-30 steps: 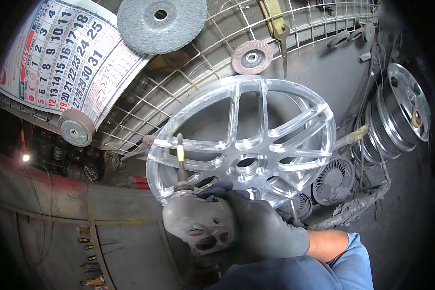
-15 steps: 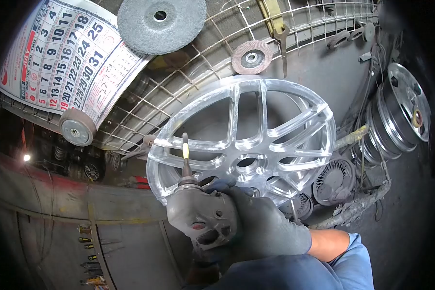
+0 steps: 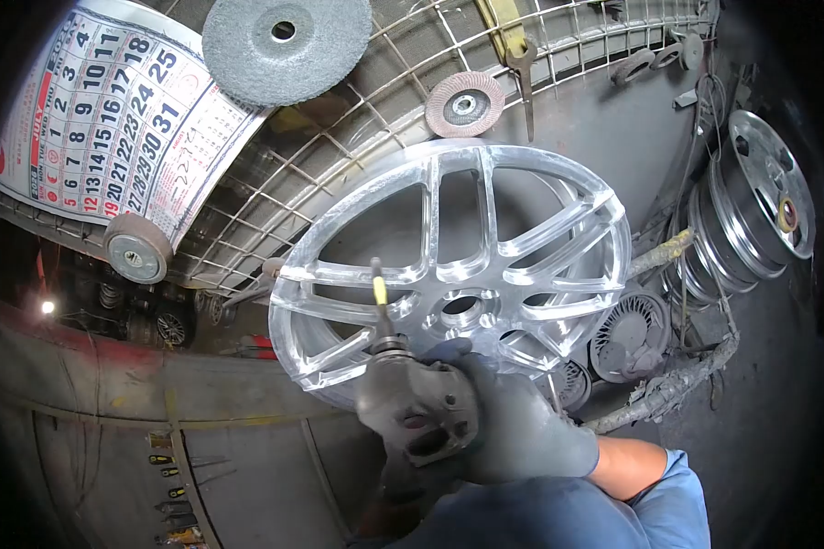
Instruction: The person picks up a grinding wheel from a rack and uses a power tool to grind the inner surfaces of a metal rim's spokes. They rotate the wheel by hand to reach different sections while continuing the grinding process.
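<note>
My right hand [image 3: 531, 423], in a grey glove, is closed around the grey body of a die grinder [image 3: 417, 407]. A thin bit with a yellow band [image 3: 380, 291] points up from its nose and overlaps the left spokes of the wheel in this view. The bare-metal alloy wheel rim [image 3: 462, 306] stands tilted behind the tool, its spokes shiny and brushed. Beneath the tool, my left hand [image 3: 407, 480] lies in dark shadow and blur, and its fingers are hidden.
A wire grid [image 3: 275, 197] carries a large grey disc [image 3: 288, 55], a flap disc [image 3: 465, 105], a wrench [image 3: 524, 87] and a calendar [image 3: 110, 119]. Other wheels [image 3: 751, 197] lean at right beside a crusted bar [image 3: 677, 389]. Screwdrivers [image 3: 169, 471] hang at lower left.
The die grinder and my right hand have moved right and slightly up across the wheel. The whole view has shifted a little, with the wheel sitting slightly further left.
</note>
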Tool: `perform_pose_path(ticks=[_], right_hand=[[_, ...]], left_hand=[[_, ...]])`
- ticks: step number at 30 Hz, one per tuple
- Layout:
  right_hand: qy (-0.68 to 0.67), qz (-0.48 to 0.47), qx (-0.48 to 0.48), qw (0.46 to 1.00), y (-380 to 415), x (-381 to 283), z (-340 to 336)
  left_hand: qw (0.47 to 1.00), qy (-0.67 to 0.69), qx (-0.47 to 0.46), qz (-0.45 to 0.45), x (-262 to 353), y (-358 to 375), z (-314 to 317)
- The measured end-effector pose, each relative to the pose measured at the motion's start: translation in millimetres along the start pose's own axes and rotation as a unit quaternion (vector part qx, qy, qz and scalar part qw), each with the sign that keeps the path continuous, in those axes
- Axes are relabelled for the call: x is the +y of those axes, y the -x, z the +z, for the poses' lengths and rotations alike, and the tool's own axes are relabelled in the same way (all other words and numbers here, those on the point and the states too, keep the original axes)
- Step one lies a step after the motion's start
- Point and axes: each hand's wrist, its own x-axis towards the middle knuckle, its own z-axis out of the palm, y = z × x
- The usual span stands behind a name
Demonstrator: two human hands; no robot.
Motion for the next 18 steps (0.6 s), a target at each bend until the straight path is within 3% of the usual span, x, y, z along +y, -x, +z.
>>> perform_pose_path(ticks=[6, 11, 18], right_hand=[[0.010, -0.009, 0.013, 1.000, 0, 5, 0], [-0.001, -0.175, 0.007, 0.984, -19, -1, 10], [0.002, -0.183, -0.008, 0.983, -19, 0, 7]], left_hand=[[1.000, -0.018, -0.016, -0.017, -5, 16, 3], [0.999, 0.014, 0.027, 0.011, 25, 7, -8], [0.999, 0.002, 0.028, 0.020, 26, 9, -9]])
